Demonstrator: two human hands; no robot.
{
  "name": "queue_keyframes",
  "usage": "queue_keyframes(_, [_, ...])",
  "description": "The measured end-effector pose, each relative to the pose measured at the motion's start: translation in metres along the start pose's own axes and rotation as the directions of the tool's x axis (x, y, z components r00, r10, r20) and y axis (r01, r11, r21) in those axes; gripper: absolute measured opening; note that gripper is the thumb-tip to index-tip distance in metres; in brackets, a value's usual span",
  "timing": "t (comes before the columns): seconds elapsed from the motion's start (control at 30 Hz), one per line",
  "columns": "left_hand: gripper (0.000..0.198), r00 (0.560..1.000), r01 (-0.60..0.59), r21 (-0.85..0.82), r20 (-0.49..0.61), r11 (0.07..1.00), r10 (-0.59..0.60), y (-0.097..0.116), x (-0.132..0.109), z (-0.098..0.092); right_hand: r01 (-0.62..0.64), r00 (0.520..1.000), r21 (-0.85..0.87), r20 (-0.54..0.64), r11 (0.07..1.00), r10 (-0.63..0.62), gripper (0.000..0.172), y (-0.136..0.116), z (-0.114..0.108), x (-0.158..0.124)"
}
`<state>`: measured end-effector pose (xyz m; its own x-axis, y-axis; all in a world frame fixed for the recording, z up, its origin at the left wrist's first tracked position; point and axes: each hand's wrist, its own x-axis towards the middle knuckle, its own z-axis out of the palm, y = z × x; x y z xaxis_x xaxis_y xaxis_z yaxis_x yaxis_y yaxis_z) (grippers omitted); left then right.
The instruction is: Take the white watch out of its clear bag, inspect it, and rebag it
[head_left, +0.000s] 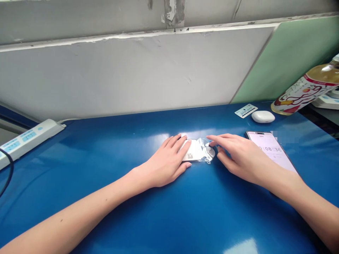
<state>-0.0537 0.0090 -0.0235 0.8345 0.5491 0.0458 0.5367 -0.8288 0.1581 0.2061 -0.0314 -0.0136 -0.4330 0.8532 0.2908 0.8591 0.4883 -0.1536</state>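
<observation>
A small clear plastic bag with a white card inside (pixel 196 151) lies flat on the blue table (pixel 132 148). My left hand (pixel 166 162) rests palm down with fingers stretched over the bag's left end. My right hand (pixel 235 155) lies flat too, its fingertips touching the bag's right end, where a small round metal piece shows. Neither hand grips anything.
A phone (pixel 272 150) showing a timer lies under my right wrist. Behind it sit a white earbud case (pixel 263 116) and a small card (pixel 245 110). A drink bottle (pixel 304 91) leans at the far right. A white power strip (pixel 23 139) lies at the left edge.
</observation>
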Motion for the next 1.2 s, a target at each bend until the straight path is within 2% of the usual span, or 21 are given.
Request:
queue_keyframes(0.07, [0.061,1.0,0.001,0.007,-0.006,1.0,-0.001,0.0,0.0,0.0,-0.03,0.999,-0.013,-0.027,0.999,0.029,0.04,-0.003,0.002,0.0])
queue_keyframes(0.17, [0.06,1.0,0.003,0.001,-0.022,1.0,-0.003,0.0,0.0,0.001,-0.159,0.985,-0.056,-0.076,0.986,0.155,0.037,-0.007,0.002,0.0])
queue_keyframes(0.27, [0.059,1.0,0.003,-0.016,-0.03,1.0,-0.003,0.0,-0.001,0.002,-0.213,0.977,0.003,-0.024,0.977,0.213,0.033,-0.008,0.001,0.0])
queue_keyframes(0.43, [0.059,0.999,-0.003,-0.012,-0.044,1.0,0.003,-0.001,-0.001,0.003,-0.111,0.993,0.2,-0.017,0.974,0.117,0.035,-0.013,0.0,-0.001])
queue_keyframes(0.6, [0.057,0.997,-0.012,-0.027,-0.07,1.0,0.01,-0.001,-0.001,0.003,-0.01,0.996,0.242,0.083,0.97,-0.01,0.038,-0.016,0.001,-0.001])
queue_keyframes(0.97, [0.055,0.996,-0.013,-0.06,-0.086,0.998,0.008,-0.001,0.0,0.003,0.073,0.997,0.234,0.009,0.97,-0.077,0.031,-0.016,0.007,0.001])
queue_keyframes(1.2, [0.053,0.997,-0.017,-0.037,-0.074,0.999,0.014,-0.001,-0.001,0.001,0.012,1.0,0.36,0.007,0.933,-0.016,0.033,-0.018,0.016,-0.001])
